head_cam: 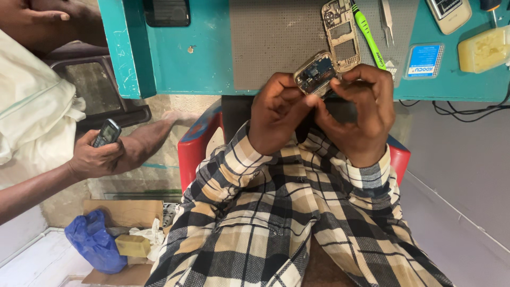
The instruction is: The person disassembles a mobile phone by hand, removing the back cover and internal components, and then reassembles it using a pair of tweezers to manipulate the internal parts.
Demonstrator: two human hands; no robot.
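Both hands, left [279,109] and right [361,111], are gripping an opened phone [316,73] between their fingertips, just above the near edge of the teal table [212,64]. Beyond it, a phone frame [341,34], a green tool [369,37] and tweezers [387,20] are lying on a grey mat [271,42].

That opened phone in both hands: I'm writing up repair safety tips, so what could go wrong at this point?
The opened phone is pinched between the left hand and right hand off the teal bench, over the lap; a slip could drop it. Fingers press near its bare circuit board, which might be damaged. The loose phone frame nearby could get knocked.
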